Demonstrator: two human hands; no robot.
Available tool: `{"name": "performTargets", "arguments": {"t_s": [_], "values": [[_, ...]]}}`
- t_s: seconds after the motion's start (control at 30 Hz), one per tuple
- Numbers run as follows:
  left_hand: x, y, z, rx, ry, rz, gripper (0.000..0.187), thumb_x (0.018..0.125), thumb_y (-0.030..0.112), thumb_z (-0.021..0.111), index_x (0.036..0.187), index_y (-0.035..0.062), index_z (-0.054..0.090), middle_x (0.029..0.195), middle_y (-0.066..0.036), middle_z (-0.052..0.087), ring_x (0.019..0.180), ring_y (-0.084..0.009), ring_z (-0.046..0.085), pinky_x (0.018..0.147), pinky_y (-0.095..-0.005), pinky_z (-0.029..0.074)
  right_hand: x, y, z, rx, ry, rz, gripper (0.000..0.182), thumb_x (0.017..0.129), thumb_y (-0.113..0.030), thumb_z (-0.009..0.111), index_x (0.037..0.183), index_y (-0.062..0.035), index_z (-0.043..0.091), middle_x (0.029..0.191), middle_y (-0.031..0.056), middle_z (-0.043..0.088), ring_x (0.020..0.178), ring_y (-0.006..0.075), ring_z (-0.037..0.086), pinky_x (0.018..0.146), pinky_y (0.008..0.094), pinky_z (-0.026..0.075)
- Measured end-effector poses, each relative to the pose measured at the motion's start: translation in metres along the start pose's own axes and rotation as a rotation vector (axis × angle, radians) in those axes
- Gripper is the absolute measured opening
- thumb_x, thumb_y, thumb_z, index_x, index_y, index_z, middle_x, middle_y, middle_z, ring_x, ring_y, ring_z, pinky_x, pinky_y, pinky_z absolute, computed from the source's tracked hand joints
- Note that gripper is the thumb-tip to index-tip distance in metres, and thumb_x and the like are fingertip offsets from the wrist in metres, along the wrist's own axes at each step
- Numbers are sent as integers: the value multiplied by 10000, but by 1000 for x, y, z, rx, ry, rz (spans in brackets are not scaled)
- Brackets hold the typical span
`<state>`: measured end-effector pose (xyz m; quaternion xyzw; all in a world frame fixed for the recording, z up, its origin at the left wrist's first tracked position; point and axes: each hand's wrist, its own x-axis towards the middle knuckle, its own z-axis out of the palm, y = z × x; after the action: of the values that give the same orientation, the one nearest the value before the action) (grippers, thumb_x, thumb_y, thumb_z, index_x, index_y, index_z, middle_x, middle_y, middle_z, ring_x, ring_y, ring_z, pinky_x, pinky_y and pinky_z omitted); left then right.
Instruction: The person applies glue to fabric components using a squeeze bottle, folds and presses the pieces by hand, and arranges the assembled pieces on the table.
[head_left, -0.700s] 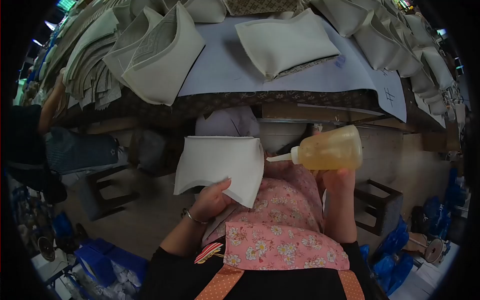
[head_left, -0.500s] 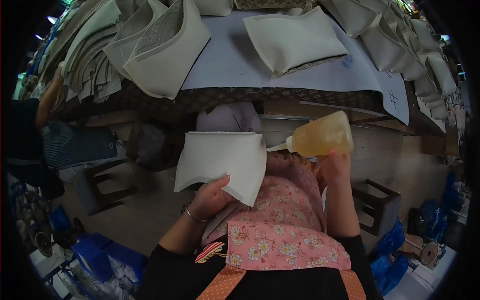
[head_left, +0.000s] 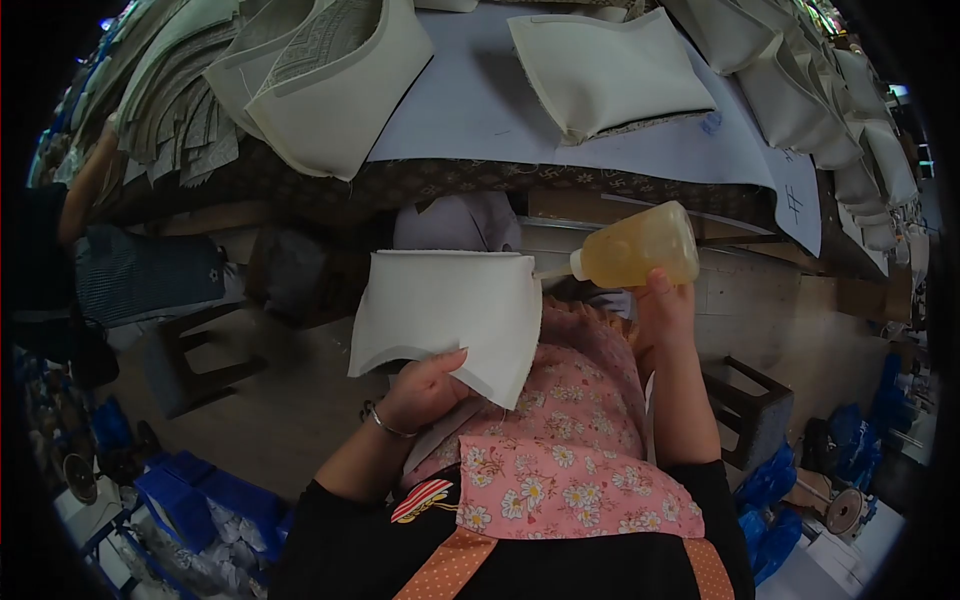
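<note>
A white sewn fabric piece (head_left: 450,305) with a curved cut-out along its near edge is held over my lap. My left hand (head_left: 428,390) grips that near edge, thumb on top and the other fingers hidden beneath. In my right hand (head_left: 665,305) is a translucent squeeze bottle (head_left: 642,248) of amber liquid, tilted on its side. Its narrow nozzle points left, the tip right at the fabric's right edge. My right thumb lies on the bottle's lower side.
Ahead stands a table (head_left: 450,110) covered with white sheeting, bearing a similar white sewn piece (head_left: 615,75). Stacked fabric pieces (head_left: 180,110) lie at its left, more at its right. Stools (head_left: 205,365) stand on both sides. Another person's arm (head_left: 85,190) reaches in at far left.
The bottle and my right hand have risen slightly, the nozzle staying at the fabric's right edge. My left hand keeps its hold, and the fabric has shifted a little upward and right.
</note>
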<state>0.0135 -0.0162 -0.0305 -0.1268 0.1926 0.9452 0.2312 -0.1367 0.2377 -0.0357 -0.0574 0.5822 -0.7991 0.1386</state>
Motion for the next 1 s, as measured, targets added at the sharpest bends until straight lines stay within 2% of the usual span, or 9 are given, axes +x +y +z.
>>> {"name": "performTargets", "arguments": {"t_s": [0.07, 0.1, 0.3, 0.37, 0.5, 0.7, 0.9, 0.97, 1.0], "values": [[0, 3, 4, 6, 22, -35, 532, 892, 146, 328, 1360, -19, 136, 1406, -157, 224, 1301, -283, 238, 1065, -425, 194, 2, -1, 4, 79, 6, 3, 621, 790, -248, 662, 1261, 4, 346, 1153, 101, 492, 1054, 214, 509, 884, 346, 433], [0, 2, 4, 6, 24, -35, 532, 892, 146, 328, 1360, -19, 136, 1406, -157, 224, 1301, -283, 238, 1065, -425, 194, 2, -1, 4, 80, 6, 5, 621, 790, -248, 662, 1261, 4, 346, 1153, 101, 492, 1054, 214, 509, 884, 346, 433], [-1, -1, -3, -6, 19, -63, 526, 900, 155, 324, 1358, -22, 137, 1402, -157, 230, 1295, -283, 250, 1060, -424, 208, 10, 1, 0, 69, -121, -72, 727, 757, -263, 693, 1296, -3, 281, 1192, 141, 475, 1110, 245, 472, 940, 367, 385], [-1, -2, -2, -22, 24, -59, 527, 900, 158, 326, 1358, -23, 138, 1400, -157, 234, 1290, -285, 259, 1057, -425, 214, 12, -9, 3, -26, -215, -24, 848, 698, -388, 715, 1319, -31, 262, 1293, 245, 368, 1208, 342, 378, 992, 447, 329], [-1, -2, -1, -22, 22, -50, 532, 898, 162, 332, 1358, -22, 137, 1400, -156, 235, 1289, -287, 261, 1056, -428, 215, 17, -9, -8, 74, -273, 33, 866, 681, -385, 718, 1324, -32, 256, 1291, 247, 369, 1216, 343, 369, 990, 444, 332], [-3, -2, -3, -9, 7, -65, 543, 891, 163, 343, 1359, -18, 137, 1398, -156, 237, 1293, -287, 253, 1058, -432, 208, 17, -10, 1, 100, -201, 25, 845, 687, -366, 709, 1324, -37, 262, 1310, 256, 344, 1208, 343, 380, 986, 436, 339], [-1, -2, -3, -6, 25, -37, 545, 877, 146, 330, 1354, -33, 140, 1399, -167, 233, 1296, -291, 248, 1062, -425, 204, 19, -12, -5, 84, -324, 5, 851, 681, -348, 719, 1333, -54, 257, 1320, 254, 333, 1209, 337, 381, 986, 442, 336], [0, -4, -5, 9, -13, 12, 491, 907, 176, 336, 1337, -28, 214, 1351, -153, 331, 1237, -275, 358, 1016, -423, 303, 19, -13, -9, 92, -396, 13, 858, 673, -347, 725, 1334, -60, 260, 1323, 251, 330, 1210, 335, 382, 982, 444, 340], [0, -4, -4, 8, -13, 12, 491, 907, 176, 336, 1337, -28, 214, 1351, -153, 331, 1237, -275, 358, 1016, -423, 303, 19, -13, -8, 92, -396, 14, 858, 673, -347, 725, 1334, -60, 260, 1323, 251, 330, 1210, 335, 382, 982, 444, 340]]}}
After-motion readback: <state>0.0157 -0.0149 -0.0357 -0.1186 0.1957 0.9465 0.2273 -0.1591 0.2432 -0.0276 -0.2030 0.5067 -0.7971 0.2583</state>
